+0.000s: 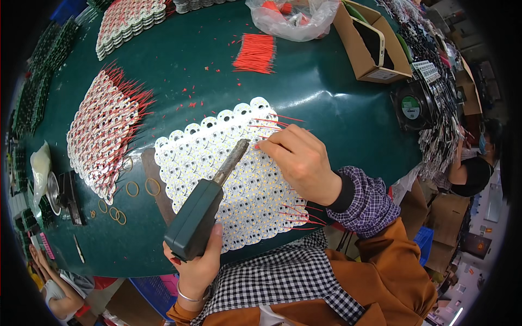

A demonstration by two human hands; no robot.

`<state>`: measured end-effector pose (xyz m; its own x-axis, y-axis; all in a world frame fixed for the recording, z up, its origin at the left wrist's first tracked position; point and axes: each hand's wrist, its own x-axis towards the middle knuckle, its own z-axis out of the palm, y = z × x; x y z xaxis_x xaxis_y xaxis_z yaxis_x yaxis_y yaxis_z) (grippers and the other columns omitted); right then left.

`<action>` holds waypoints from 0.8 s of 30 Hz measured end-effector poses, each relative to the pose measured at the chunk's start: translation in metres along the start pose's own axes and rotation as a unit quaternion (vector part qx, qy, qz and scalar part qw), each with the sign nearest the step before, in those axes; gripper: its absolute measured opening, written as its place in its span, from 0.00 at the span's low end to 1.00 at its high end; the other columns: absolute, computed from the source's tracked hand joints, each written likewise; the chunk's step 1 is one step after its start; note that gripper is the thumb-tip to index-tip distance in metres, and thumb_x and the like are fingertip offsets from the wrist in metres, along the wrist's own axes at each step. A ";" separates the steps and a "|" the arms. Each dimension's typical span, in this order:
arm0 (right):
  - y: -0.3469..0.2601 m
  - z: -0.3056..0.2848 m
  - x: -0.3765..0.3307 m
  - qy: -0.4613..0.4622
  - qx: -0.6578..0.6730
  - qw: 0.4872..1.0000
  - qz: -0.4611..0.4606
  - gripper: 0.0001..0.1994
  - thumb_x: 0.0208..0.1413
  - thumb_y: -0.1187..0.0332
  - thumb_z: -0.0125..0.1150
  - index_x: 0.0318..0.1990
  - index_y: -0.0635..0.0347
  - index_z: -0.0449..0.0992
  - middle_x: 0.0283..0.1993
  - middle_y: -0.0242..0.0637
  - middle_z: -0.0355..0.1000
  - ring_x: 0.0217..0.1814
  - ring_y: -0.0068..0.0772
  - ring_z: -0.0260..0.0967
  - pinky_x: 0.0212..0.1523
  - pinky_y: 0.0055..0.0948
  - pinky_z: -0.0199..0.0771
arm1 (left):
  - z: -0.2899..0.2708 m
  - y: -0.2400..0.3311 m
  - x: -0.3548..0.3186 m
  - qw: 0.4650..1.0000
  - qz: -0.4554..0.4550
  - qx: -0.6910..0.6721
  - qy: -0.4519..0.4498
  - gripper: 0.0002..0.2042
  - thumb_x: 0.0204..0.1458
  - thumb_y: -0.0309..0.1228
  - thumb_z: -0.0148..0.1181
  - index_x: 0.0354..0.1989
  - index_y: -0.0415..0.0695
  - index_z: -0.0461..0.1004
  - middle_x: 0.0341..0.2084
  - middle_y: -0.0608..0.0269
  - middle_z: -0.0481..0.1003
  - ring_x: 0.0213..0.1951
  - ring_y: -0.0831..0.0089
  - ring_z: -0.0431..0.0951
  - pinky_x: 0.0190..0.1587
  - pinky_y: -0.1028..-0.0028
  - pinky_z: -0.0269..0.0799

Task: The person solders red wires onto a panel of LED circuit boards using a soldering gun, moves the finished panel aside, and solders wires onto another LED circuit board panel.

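Observation:
My left hand [202,267] is wrapped round the grip of a dark green soldering gun [191,220]. Its grey tip slants up and to the right over a panel of round white LED boards [239,204]. Close to that tip, my right hand [304,165] pinches what looks like a thin red wire, mostly hidden by the fingers, at the panel's right side. Several red wires [302,213] stick out from the lower right edge of the panel, and a few more from its upper right corner. Under the panel's left side shows a brown board [155,190].
Wired LED panels [100,130] are stacked at left, more panels [130,22] at far left. A bundle of red wires [254,53], a plastic bag [293,22], a cardboard box [375,65] and a fan [412,106] stand beyond. Rubber bands [132,189] lie left. Other people sit nearby.

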<state>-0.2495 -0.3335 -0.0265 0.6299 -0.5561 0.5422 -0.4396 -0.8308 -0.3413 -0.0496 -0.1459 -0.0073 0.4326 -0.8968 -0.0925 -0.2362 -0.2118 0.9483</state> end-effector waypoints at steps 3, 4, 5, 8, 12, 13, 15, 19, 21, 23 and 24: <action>-0.001 -0.001 0.000 -0.008 0.001 1.000 0.004 0.11 0.43 0.78 0.65 0.37 0.64 0.81 0.33 0.36 0.74 0.33 0.35 0.72 0.34 0.31 0.74 | 0.003 0.002 0.002 0.999 0.036 0.007 -0.014 0.17 0.50 0.17 0.66 0.50 0.34 0.76 0.39 0.59 0.80 0.27 0.83 0.75 0.27 0.82 0.71; -0.001 -0.001 0.000 -0.009 0.002 1.000 0.004 0.11 0.43 0.78 0.65 0.37 0.64 0.81 0.33 0.36 0.74 0.33 0.35 0.72 0.34 0.31 0.74 | 0.008 0.008 0.001 0.999 0.031 0.025 0.016 0.13 0.48 0.22 0.69 0.43 0.37 0.78 0.32 0.62 0.79 0.24 0.79 0.74 0.26 0.79 0.68; -0.001 -0.001 0.000 -0.012 0.003 1.000 0.004 0.11 0.42 0.78 0.65 0.38 0.65 0.80 0.34 0.36 0.73 0.34 0.35 0.72 0.34 0.31 0.74 | 0.010 0.011 0.002 0.998 0.027 0.043 0.047 0.09 0.46 0.26 0.73 0.35 0.39 0.81 0.25 0.64 0.78 0.22 0.75 0.74 0.25 0.75 0.66; -0.001 -0.002 0.001 -0.017 0.005 1.000 0.005 0.12 0.42 0.78 0.65 0.38 0.65 0.80 0.34 0.37 0.73 0.34 0.36 0.72 0.34 0.31 0.75 | 0.011 0.011 0.005 0.997 0.046 0.047 0.037 0.08 0.46 0.27 0.73 0.33 0.41 0.81 0.22 0.66 0.77 0.18 0.74 0.72 0.23 0.75 0.63; -0.001 -0.001 -0.001 -0.024 -0.003 1.000 0.005 0.10 0.44 0.77 0.62 0.37 0.66 0.79 0.34 0.36 0.70 0.38 0.36 0.70 0.39 0.31 0.74 | 0.011 0.011 0.005 0.999 0.021 0.028 0.032 0.07 0.47 0.26 0.72 0.32 0.40 0.81 0.20 0.66 0.76 0.18 0.75 0.71 0.23 0.75 0.64; -0.001 -0.001 0.000 -0.025 -0.002 1.000 0.005 0.10 0.44 0.77 0.62 0.37 0.66 0.79 0.34 0.36 0.70 0.38 0.36 0.70 0.39 0.31 0.74 | 0.010 0.011 0.005 0.999 0.028 0.034 0.030 0.07 0.46 0.26 0.72 0.32 0.40 0.81 0.20 0.66 0.76 0.18 0.75 0.72 0.23 0.75 0.64; -0.001 -0.002 0.000 -0.031 0.001 0.999 0.009 0.10 0.44 0.77 0.63 0.37 0.66 0.78 0.34 0.36 0.70 0.38 0.36 0.70 0.39 0.32 0.74 | 0.010 0.011 0.006 0.998 0.036 0.040 0.028 0.07 0.46 0.26 0.72 0.32 0.40 0.81 0.20 0.65 0.76 0.18 0.75 0.72 0.23 0.74 0.64; -0.002 -0.003 0.002 -0.031 0.001 0.999 0.010 0.10 0.44 0.77 0.63 0.36 0.66 0.78 0.34 0.36 0.70 0.38 0.36 0.70 0.39 0.31 0.74 | 0.008 0.016 0.009 0.999 0.029 0.034 0.015 0.07 0.46 0.26 0.72 0.32 0.39 0.80 0.20 0.64 0.76 0.17 0.74 0.72 0.23 0.74 0.64; -0.002 -0.003 0.002 -0.029 -0.001 1.000 0.009 0.09 0.44 0.77 0.64 0.36 0.66 0.78 0.34 0.36 0.70 0.38 0.36 0.70 0.39 0.31 0.74 | 0.008 0.015 0.009 0.998 0.038 0.048 0.006 0.07 0.46 0.26 0.72 0.31 0.39 0.80 0.21 0.64 0.76 0.17 0.74 0.72 0.23 0.73 0.64; -0.003 -0.002 0.002 -0.028 -0.003 1.000 0.008 0.09 0.44 0.77 0.64 0.36 0.66 0.78 0.34 0.36 0.70 0.38 0.36 0.70 0.39 0.31 0.74 | 0.010 0.013 0.007 0.997 0.049 0.053 0.028 0.07 0.46 0.26 0.72 0.31 0.39 0.80 0.21 0.65 0.76 0.17 0.72 0.72 0.24 0.72 0.64; -0.003 -0.002 0.002 -0.026 -0.006 1.000 0.007 0.09 0.44 0.77 0.63 0.36 0.66 0.78 0.34 0.36 0.70 0.38 0.36 0.70 0.39 0.31 0.74 | 0.009 0.015 0.007 0.997 0.049 0.053 0.027 0.07 0.46 0.26 0.72 0.31 0.39 0.80 0.21 0.65 0.76 0.17 0.72 0.72 0.24 0.72 0.64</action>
<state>-0.2483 -0.3321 -0.0236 0.6561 -0.5691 0.4957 -0.4562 -0.8223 -0.3402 -0.0582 -0.1592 0.0033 0.4489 -0.8934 0.0183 -0.3687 -0.1666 0.9145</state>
